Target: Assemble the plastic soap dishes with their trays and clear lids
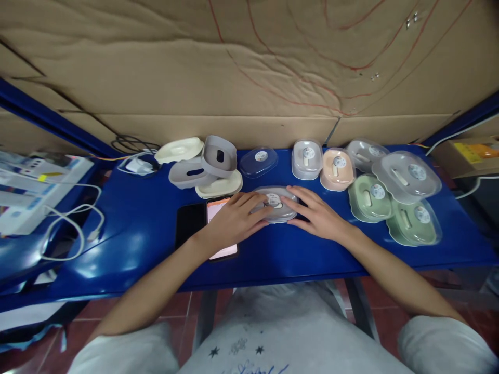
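Note:
A grey container with a clear lid and a round label (277, 214) lies on the table in front of me, held between both hands. My left hand (242, 214) grips its left end, with fingers reaching over the lid near the small handle. On its right end, my right hand (316, 212) has fingers bent over the rim. Just behind the container lies a loose clear lid with a label (259, 163). Beneath my left wrist is a phone with a lit screen (224, 252), beside a dark phone (190, 223).
Grey trays with slots (220, 156) and cream trays (179, 149) sit back left. Several lidded containers stand right: grey (306, 160), peach (337, 169) and green (370, 198). A white charger (139, 166) and white cable (80, 228) lie left. Cardboard (187, 78) backs the blue table (152, 208).

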`<state>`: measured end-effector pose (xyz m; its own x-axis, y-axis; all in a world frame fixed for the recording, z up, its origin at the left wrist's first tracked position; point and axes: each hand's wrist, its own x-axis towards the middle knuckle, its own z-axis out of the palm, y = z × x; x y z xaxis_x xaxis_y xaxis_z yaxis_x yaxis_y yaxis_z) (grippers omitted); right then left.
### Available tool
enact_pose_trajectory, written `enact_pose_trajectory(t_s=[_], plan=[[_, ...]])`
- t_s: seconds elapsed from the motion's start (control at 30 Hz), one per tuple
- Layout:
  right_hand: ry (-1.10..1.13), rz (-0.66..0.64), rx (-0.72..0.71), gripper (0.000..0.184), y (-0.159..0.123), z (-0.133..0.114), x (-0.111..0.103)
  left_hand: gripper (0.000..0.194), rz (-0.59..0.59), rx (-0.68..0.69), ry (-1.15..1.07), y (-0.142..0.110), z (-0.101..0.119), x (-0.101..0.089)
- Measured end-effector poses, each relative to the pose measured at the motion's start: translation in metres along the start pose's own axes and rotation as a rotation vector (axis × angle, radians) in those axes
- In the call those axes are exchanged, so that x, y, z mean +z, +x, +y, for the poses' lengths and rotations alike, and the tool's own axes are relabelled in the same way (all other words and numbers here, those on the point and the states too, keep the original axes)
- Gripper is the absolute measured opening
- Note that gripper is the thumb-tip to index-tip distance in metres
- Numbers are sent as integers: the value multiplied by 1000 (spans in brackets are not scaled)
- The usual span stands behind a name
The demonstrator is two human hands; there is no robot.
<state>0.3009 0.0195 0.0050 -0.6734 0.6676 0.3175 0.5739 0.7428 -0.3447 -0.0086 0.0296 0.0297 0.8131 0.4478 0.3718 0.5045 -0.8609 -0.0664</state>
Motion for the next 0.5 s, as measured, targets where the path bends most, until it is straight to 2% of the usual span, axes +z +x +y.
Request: enact_pose_trajectory(t_s=[0.33, 0.5], plan=[[-64, -10, 2, 63, 0, -1, 4, 21, 20, 12, 49, 0, 3, 4], [27, -34, 50, 75, -1, -1, 7, 22, 13, 13, 44, -1, 2, 5]])
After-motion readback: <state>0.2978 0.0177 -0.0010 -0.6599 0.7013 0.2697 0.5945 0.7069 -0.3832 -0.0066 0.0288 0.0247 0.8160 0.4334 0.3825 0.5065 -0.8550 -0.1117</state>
